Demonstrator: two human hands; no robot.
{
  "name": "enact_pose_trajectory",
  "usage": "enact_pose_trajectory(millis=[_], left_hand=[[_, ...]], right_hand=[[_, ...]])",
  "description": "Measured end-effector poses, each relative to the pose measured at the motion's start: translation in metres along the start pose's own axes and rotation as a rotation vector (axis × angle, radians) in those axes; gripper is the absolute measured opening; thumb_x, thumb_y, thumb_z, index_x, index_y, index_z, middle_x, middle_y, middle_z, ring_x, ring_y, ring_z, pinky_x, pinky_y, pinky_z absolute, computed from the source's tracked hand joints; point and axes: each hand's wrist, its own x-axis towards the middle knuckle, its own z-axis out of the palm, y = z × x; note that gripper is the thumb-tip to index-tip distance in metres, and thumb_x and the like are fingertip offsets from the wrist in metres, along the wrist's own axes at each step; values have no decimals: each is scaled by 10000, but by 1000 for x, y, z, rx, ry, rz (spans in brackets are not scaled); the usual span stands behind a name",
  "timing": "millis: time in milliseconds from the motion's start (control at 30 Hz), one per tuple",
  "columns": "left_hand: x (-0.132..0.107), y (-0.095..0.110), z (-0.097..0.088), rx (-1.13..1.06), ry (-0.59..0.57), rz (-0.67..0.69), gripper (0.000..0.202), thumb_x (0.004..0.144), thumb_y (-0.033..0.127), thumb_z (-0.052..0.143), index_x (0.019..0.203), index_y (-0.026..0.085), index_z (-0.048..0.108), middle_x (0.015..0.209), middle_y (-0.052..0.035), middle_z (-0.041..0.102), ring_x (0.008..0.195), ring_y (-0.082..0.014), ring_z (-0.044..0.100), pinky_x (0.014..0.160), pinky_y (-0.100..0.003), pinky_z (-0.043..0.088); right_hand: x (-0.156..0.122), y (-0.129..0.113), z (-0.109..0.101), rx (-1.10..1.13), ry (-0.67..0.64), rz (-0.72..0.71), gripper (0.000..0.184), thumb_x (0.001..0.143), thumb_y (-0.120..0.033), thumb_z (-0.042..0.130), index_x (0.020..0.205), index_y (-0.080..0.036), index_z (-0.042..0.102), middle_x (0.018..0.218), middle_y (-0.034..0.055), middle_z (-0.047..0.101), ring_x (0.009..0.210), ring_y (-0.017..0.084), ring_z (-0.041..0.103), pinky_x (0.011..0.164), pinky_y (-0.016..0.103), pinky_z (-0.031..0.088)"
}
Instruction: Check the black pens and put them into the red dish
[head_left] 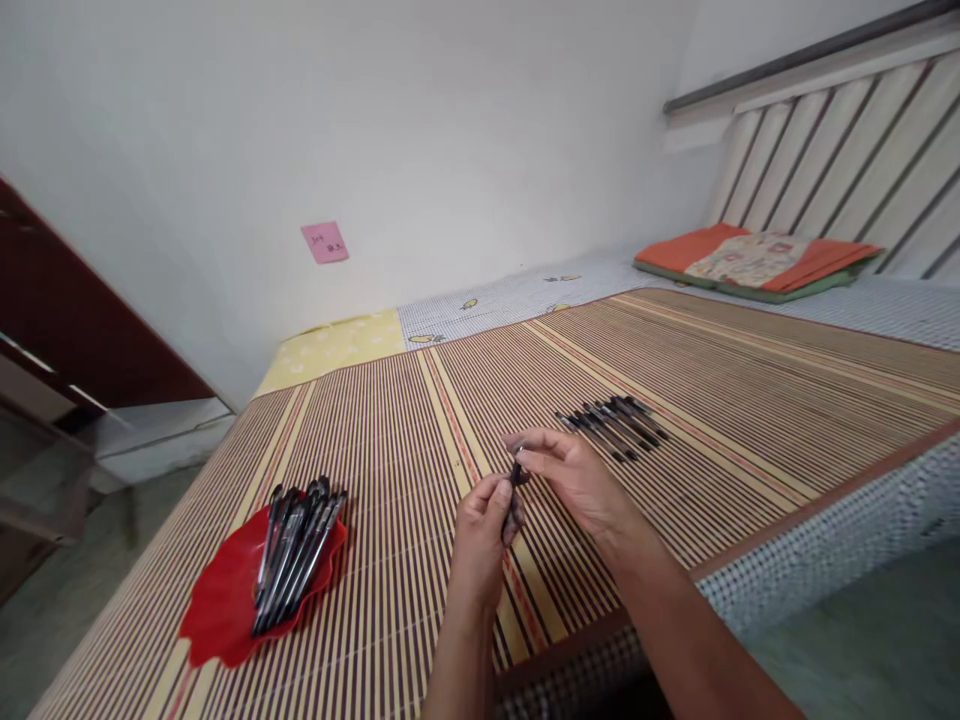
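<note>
Over the middle of the striped mat point(390, 480), a dark pen point(516, 473) is held between my two hands. My left hand point(482, 512) is closed round its lower part, thumb on top. With fingertips pinched at the pen's upper end, my right hand point(576, 478) is closed too; the fingers hide much of the pen. Beyond my right hand, several black pens point(613, 426) lie side by side on the mat. To the left, a red scalloped plate point(217, 600) bears a pile of black and clear pens point(296, 560).
The mat covers a bed with checked bedding point(495, 305) and a yellow patterned cloth point(341, 345) along the wall. Folded orange and green fabric point(765, 262) lies at the back right, before a slatted white headboard point(847, 150). A pink note point(325, 243) is on the wall.
</note>
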Motion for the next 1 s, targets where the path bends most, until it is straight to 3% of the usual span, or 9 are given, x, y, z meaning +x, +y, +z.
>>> enact_pose_trajectory(millis=[133, 267, 333, 467, 667, 867, 1000], left_hand=[[1, -2, 1, 79, 125, 112, 268, 793, 406, 749, 888, 157, 716, 648, 21, 565, 529, -74, 406, 502, -190, 329], [2, -2, -1, 43, 160, 111, 293, 752, 410, 778, 899, 162, 724, 666, 12, 597, 513, -73, 420, 483, -192, 332], [2, -1, -1, 21, 151, 79, 322, 744, 434, 781, 897, 157, 726, 641, 19, 577, 490, -69, 402, 464, -194, 316], [3, -3, -1, 44, 130, 55, 342, 754, 454, 766, 892, 142, 746, 635, 19, 559, 494, -70, 390, 467, -203, 309], [4, -7, 1, 160, 266, 146, 258, 732, 385, 776, 827, 147, 754, 651, 13, 575, 534, -87, 415, 501, -213, 332], [3, -3, 0, -4, 193, 38, 328, 733, 463, 779, 766, 149, 691, 606, 39, 516, 473, -67, 380, 449, -200, 302], [3, -5, 0, -38, 139, 16, 339, 726, 459, 790, 711, 148, 655, 597, 41, 504, 472, -59, 357, 445, -195, 282]], right_hand=[[1, 4, 7, 32, 86, 17, 228, 663, -318, 853, 794, -204, 704, 933, 39, 738, 881, 185, 652, 883, 357, 496], [-1, 2, 8, 67, -74, 15, 344, 752, -374, 795, 1061, -241, 727, 1081, 60, 729, 1098, 218, 632, 1007, 387, 451], [-1, 2, 7, 56, -120, 9, 322, 834, -395, 711, 1110, -231, 735, 1128, 77, 725, 1130, 226, 622, 1045, 407, 426], [0, 7, 6, -3, -44, 1, 238, 812, -376, 728, 972, -205, 772, 983, 63, 744, 969, 208, 651, 934, 372, 483], [1, 12, 16, 73, 145, 64, 238, 650, -346, 860, 736, -192, 700, 707, -19, 652, 693, 137, 599, 696, 272, 486], [-1, 10, 16, 92, -25, 40, 284, 800, -414, 745, 1001, -213, 756, 947, 51, 739, 902, 191, 661, 898, 356, 486], [-1, 12, 13, 46, 11, 51, 222, 786, -401, 756, 889, -205, 755, 841, 25, 716, 788, 169, 630, 755, 305, 487]])
